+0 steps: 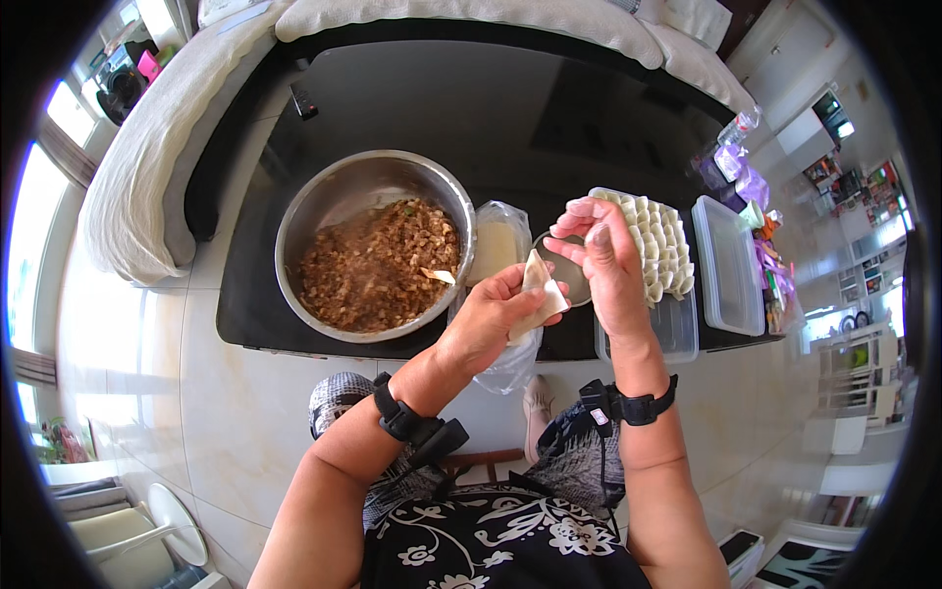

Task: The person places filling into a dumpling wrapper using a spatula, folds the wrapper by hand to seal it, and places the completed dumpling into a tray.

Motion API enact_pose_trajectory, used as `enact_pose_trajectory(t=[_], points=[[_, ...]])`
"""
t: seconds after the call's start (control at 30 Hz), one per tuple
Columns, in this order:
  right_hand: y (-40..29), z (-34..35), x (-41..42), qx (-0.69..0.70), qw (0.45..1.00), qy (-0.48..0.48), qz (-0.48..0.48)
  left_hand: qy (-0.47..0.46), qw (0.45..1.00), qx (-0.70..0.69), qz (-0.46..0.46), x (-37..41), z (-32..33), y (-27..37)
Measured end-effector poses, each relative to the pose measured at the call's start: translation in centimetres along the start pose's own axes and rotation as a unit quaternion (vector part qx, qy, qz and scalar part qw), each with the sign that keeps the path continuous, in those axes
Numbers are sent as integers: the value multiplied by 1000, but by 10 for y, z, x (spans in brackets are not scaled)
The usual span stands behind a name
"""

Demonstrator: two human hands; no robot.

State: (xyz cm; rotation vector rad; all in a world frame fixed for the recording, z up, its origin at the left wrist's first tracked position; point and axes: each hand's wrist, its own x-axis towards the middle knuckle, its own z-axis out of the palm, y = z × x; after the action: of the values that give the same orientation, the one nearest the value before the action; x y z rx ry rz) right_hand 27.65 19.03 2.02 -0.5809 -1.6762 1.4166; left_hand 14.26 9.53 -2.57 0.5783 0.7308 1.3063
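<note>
My left hand point(508, 302) holds a folded dough wrapper point(537, 283) between thumb and fingers, in front of the black table's near edge. My right hand point(607, 258) is raised just to the right of it, fingers apart and holding nothing. Behind my hands, partly hidden, stands a round bowl point(576, 300). To the left is a large steel basin point(285, 243) with brown chopped filling point(368, 272); a light-coloured utensil tip point(439, 276) sticks out of it. A stack of square wrappers point(495, 247) lies in a plastic bag. Rows of folded dumplings point(662, 243) fill much of a clear tray point(681, 342).
An empty clear plastic container point(728, 272) stands at the table's right side, beside purple packages point(751, 184), a bottle point(738, 127) and a pale green cup point(752, 214). A remote control point(302, 101) lies at the far left of the black table point(441, 88). Covered sofas point(147, 162) border it.
</note>
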Motion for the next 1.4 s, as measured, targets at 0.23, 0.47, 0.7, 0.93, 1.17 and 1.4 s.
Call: enact_pose_trajectory(t=[0.23, 0.47, 0.7, 0.93, 1.17, 1.4], points=[[-11, 3, -7, -307, 928, -82, -195, 54, 980, 129, 139, -9, -9, 32], [7, 30, -6, -383, 873, -89, -290, 30, 981, -167, 90, -6, -19, 26], [14, 29, -4, -286, 940, -67, -177, 80, 969, 62, 225, -1, -22, 18], [15, 19, -5, -249, 965, -34, -73, 173, 888, 294, 307, -12, -14, 30], [17, 6, -8, -134, 990, -20, 39, 138, 691, 522, 480, -8, -5, 29], [6, -5, -13, -18, 990, 1, 142, 85, 620, 595, 504, -2, -5, 24]])
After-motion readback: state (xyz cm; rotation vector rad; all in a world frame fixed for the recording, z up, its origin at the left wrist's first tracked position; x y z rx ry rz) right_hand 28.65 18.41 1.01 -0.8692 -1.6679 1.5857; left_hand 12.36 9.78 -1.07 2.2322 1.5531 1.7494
